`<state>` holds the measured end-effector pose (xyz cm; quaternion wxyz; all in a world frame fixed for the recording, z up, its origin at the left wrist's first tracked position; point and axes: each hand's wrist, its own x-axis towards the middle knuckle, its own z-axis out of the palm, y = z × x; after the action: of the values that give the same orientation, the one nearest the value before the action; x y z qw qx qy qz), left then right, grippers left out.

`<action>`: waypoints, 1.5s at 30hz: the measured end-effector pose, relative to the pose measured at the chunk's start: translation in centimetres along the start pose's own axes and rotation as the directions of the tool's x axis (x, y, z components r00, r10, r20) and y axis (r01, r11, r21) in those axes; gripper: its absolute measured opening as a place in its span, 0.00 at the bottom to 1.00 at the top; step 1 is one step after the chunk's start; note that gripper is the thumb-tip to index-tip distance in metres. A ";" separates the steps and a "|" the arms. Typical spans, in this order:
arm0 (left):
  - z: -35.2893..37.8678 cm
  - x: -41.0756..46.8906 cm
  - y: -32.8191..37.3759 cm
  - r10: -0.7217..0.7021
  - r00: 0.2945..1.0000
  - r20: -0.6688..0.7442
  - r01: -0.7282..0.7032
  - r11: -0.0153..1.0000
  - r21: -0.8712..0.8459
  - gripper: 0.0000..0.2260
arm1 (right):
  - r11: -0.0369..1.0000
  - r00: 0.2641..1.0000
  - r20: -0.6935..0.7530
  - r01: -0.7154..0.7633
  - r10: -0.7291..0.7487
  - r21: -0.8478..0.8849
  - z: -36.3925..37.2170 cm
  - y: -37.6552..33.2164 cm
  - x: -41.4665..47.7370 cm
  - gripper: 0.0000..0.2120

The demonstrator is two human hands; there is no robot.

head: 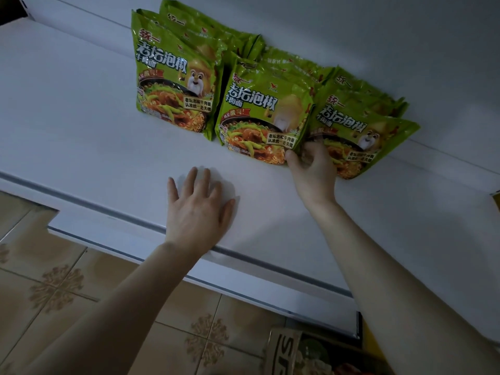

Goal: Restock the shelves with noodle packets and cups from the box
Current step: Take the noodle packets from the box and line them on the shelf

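Observation:
Three rows of green noodle packets stand leaning on a white shelf [81, 125]. The left row's front packet [176, 85] is upright, the middle row's front packet [265, 115] sits beside it, and the right row's front packet [359, 136] leans back. My right hand [313, 171] pinches the lower left corner of the right front packet, its thumb touching the middle packet's corner. My left hand [198, 209] lies flat, fingers spread, on the bare shelf near the front edge, holding nothing. A cardboard box [284, 350] shows at the bottom edge, its contents mostly hidden.
The shelf's front lip [243, 266] runs diagonally under my left wrist. Patterned tan floor tiles [54, 288] lie below. The shelf's white back wall [351, 28] rises behind the packets. A yellow item [496, 201] peeks in at the right edge.

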<state>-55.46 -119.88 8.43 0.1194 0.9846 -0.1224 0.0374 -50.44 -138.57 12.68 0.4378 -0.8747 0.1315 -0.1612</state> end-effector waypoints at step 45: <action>29.4 -29.7 23.8 0.680 0.295 0.671 -0.799 0.560 -0.217 0.12 | 0.292 0.295 0.008 -0.938 0.955 -0.185 -13.8 38.5 -51.7 0.10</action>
<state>-88.87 -142.57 -17.72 -0.0460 0.7551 -0.5945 -0.2724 -106.56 -151.81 -19.28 0.3906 -0.6644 0.6082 0.1901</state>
